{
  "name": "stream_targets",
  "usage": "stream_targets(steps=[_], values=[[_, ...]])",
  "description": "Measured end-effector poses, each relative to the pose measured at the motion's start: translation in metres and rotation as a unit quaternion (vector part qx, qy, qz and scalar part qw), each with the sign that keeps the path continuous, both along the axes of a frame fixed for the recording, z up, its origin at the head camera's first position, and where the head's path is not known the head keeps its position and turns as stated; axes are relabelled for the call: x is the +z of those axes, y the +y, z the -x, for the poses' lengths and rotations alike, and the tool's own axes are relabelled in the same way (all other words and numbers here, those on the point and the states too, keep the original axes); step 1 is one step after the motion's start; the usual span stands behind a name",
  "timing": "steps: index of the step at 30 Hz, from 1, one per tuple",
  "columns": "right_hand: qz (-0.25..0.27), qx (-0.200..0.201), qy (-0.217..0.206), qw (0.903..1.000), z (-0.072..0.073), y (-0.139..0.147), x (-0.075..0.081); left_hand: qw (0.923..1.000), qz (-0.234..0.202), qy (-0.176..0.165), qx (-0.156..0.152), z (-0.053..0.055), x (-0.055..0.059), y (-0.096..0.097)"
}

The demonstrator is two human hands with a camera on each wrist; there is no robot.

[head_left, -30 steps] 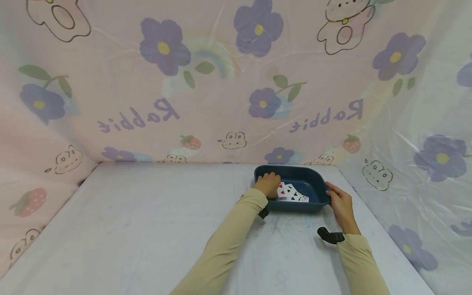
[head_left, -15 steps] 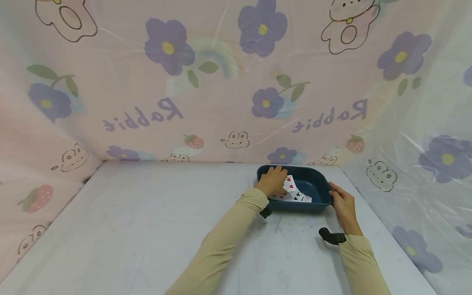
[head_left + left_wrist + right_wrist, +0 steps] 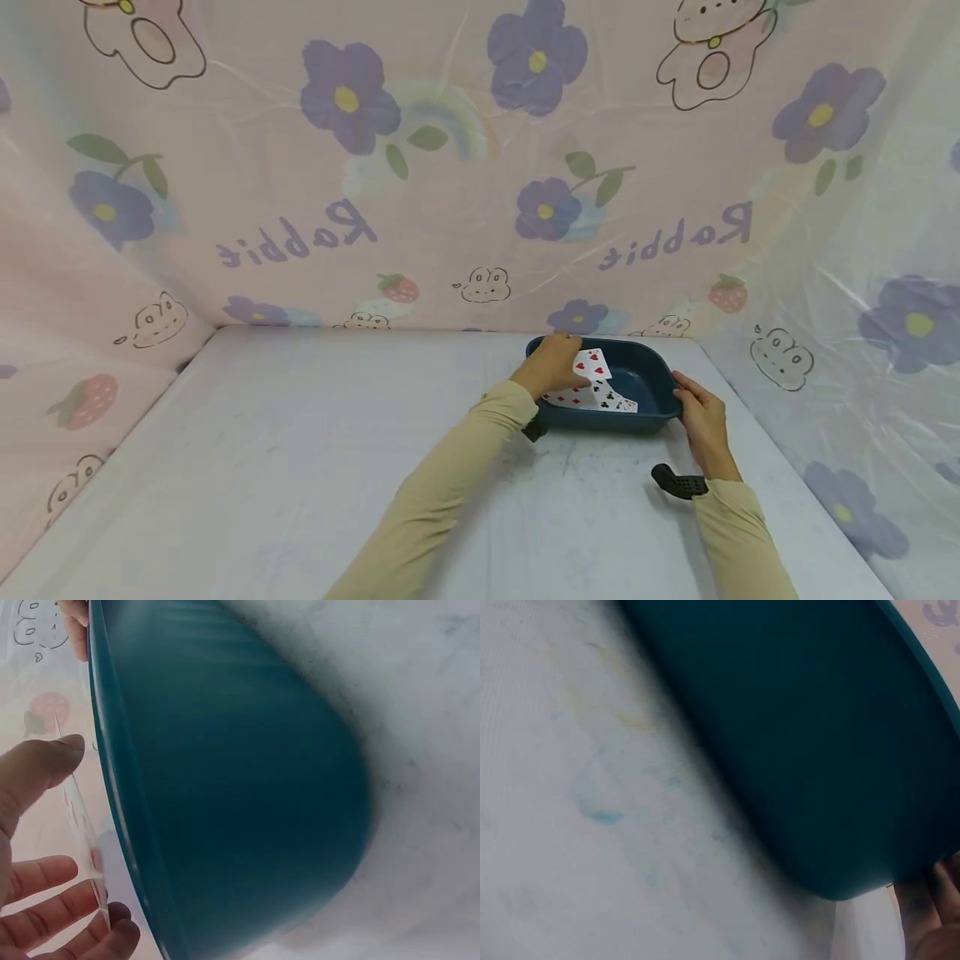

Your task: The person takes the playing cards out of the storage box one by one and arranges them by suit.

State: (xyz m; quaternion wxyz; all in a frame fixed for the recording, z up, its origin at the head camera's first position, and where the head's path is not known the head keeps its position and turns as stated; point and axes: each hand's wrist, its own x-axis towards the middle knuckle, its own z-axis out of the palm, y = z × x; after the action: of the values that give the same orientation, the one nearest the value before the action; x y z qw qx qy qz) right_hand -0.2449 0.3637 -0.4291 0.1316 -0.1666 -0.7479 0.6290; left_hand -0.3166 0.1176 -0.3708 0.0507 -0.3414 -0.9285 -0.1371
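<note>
A dark blue plastic basin [image 3: 615,422] stands at the back right, with several playing cards [image 3: 611,401] lying face up inside it, clubs and diamonds among them. My left hand [image 3: 553,367] is over the basin's left part and holds a heart playing card [image 3: 595,364] above the others. In the left wrist view this card [image 3: 79,814] shows edge-on between the thumb and the fingertips, just past the rim. At the basin's right end my right hand [image 3: 703,418] grips the rim. The right wrist view shows its fingers [image 3: 916,907] against the basin's outer wall.
The white tabletop [image 3: 337,433] stretches left and in front of the basin. A patterned curtain [image 3: 450,167] hangs close behind the basin and along both sides. Black wrist mounts [image 3: 678,483] are worn at both cuffs.
My left hand has come up from among the cards with the heart card, which has risen slightly. The right hand stays on the rim, and the head view has shifted slightly left.
</note>
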Motion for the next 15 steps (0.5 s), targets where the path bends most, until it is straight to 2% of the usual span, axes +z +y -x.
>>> stream_targets(steps=[5,10,15], values=[[-0.009,-0.004,0.005,0.9999,-0.002,0.0,0.0,0.9998,-0.014,-0.012,-0.001,-0.003,0.004,-0.008],[-0.008,-0.004,0.007,0.9999,-0.002,0.0,0.0,0.9995,-0.029,-0.013,-0.005,-0.002,0.004,-0.013],[-0.01,-0.002,-0.001,0.9999,-0.002,-0.001,0.0,0.9991,-0.037,-0.016,0.012,-0.002,0.003,-0.019]])
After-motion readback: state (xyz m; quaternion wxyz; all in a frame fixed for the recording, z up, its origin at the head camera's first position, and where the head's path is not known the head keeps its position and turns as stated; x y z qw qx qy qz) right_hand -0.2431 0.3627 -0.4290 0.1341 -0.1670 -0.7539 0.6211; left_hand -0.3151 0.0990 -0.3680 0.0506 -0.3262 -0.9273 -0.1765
